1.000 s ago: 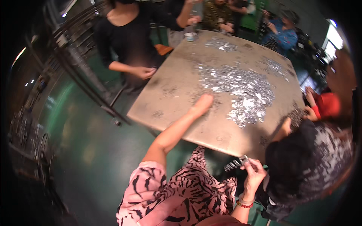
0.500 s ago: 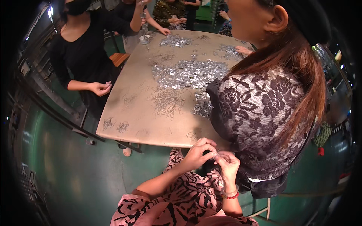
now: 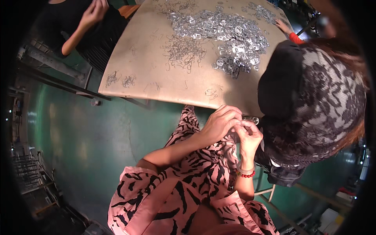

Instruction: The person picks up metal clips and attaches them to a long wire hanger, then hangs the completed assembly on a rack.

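Two hands meet just below the near edge of a tan table [image 3: 156, 74], above a lap in pink-and-black striped cloth. The left hand [image 3: 220, 123] curls its fingers together over the fingertips of the right hand [image 3: 247, 135], and both pinch a small metal clip [image 3: 250, 118] held between them, its shiny end showing just past the left knuckles. How much of the clip lies inside the grip cannot be told. The right wrist wears a pale bangle and a red bead bracelet [image 3: 246, 174].

On the table, well apart from the hands, lies a broad heap of silvery clips [image 3: 227, 33], with a tangle of thin wire pieces [image 3: 184, 53] beside it and a few stray wires nearer the table's left corner.

A person in a dark lace top [image 3: 313, 102] sits just beside the right hand, bent toward the table. Another person in black [image 3: 84, 23] sits at the far left corner, one hand raised. The floor [image 3: 78, 133] is green.
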Demonstrator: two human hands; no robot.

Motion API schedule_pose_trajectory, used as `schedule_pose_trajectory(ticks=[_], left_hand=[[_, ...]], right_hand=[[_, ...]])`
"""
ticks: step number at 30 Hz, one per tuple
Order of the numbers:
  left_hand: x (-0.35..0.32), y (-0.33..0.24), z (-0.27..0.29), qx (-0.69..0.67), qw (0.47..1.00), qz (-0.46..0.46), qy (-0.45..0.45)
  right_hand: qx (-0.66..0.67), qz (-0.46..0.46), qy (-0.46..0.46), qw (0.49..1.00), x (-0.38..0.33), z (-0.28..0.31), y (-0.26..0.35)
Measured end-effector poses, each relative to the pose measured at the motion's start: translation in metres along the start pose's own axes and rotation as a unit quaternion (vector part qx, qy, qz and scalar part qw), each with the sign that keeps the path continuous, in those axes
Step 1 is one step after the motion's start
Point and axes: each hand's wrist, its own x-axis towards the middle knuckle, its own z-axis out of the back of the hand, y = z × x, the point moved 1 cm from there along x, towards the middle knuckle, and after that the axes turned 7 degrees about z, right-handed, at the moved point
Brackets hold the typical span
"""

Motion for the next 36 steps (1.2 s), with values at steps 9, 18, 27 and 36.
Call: schedule_pose_trajectory(ticks=[9,18,27,36], left_hand=[[-0.006,0.006,0.015,-0.016,0.996,0.061,0.063],[-0.030,0.038,0.024,-0.022,0.998,0.039,0.037],[-0.012,0.043,0.009,-0.043,0.991,0.124,0.008],[0.005,0.013,-0.003,0.077,0.996,-0.035,0.024]], right_hand=[[-0.177,0.034,0.032,0.983,0.085,-0.008,-0.027],[-0.439,0.182,0.086,0.875,0.158,-0.037,-0.144],[0.070,-0.099,-0.008,0.993,0.051,-0.013,-0.031],[0.023,0.021,-0.098,0.995,0.007,0.000,-0.001]])
